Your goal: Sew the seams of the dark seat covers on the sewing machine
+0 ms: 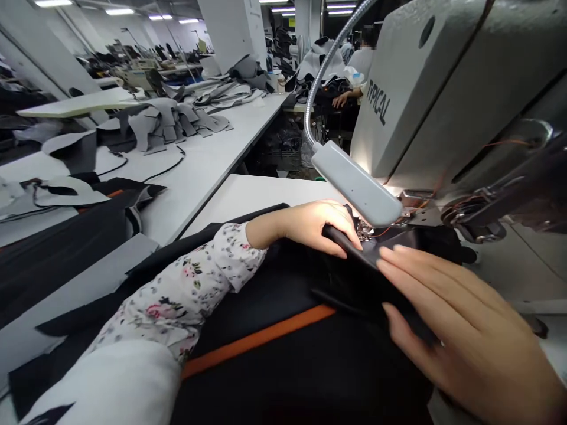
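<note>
Black fabric with an orange stripe (261, 339) spreads over the sewing table in front of me and runs up to the sewing machine (411, 100). My left hand (321, 227) grips a folded edge of it close to the presser foot (365, 230), thumb beneath and fingers on top. Stretched out flat, my right hand (456, 319) rests against the black fabric (283, 283) at the right, its thumb spread from the fingers. A grey lamp head (358, 183) on a bendable metal neck partly hides the needle area. Orange thread (419, 206) runs down the machine.
A long white table (248, 127) on the left carries piles of grey cut pieces (163, 121). Nearer lie dark panels (53, 260) with white backing. Beyond the machine, a co-worker's hand (343, 99) is at another station. A white pillar (233, 32) stands behind.
</note>
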`<state>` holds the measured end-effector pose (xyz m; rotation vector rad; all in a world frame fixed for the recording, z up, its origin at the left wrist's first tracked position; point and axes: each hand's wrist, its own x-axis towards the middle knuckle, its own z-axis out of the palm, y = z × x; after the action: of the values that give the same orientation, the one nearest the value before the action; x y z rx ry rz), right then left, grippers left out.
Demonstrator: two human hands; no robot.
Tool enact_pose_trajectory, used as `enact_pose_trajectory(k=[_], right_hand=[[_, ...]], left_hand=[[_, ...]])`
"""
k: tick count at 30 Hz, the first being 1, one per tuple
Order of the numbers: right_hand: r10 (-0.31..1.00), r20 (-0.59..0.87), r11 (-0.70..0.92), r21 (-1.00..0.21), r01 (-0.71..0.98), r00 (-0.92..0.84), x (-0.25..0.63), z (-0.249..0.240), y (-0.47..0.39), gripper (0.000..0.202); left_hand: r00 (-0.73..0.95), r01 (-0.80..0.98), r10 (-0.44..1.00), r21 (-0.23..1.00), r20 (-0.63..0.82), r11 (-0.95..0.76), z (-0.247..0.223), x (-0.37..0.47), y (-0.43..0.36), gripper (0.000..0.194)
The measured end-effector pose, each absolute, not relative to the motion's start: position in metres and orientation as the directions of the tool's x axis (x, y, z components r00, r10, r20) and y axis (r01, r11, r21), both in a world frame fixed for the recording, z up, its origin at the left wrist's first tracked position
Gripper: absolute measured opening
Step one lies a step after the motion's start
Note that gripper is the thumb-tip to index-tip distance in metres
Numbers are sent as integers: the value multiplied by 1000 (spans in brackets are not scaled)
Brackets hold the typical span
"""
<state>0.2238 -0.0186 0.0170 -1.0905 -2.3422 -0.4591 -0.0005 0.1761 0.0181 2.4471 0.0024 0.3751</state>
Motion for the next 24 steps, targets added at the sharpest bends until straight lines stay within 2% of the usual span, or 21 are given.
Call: enact_pose_trajectory(k=[2, 4, 8, 10, 17, 24], right_hand=[[701, 480, 512, 175, 841, -527, 209, 25, -3, 27], [741, 441, 459, 217, 861, -506, 206, 21, 7, 26], [763, 448, 427, 192, 884, -466, 218, 6, 11, 35], [785, 424, 421, 171, 891, -452, 224, 1, 10, 37], [773, 419, 434, 200, 878, -477, 224, 2, 14, 36], [714, 435, 501, 231, 834, -549, 223, 6, 17, 38]], left_hand=[[960, -123, 50, 578, 275, -807, 18, 1, 177, 22], [949, -133, 38, 506, 313, -852, 16, 1, 170, 24], [869, -60, 93, 289, 486, -955, 4, 0, 150, 30], [825, -58, 90, 242, 558, -968, -2, 0, 144, 28], [784, -130, 64, 263, 618, -956, -5, 3, 144, 25], [805, -72, 121, 298, 581, -952, -9, 1, 140, 29]])
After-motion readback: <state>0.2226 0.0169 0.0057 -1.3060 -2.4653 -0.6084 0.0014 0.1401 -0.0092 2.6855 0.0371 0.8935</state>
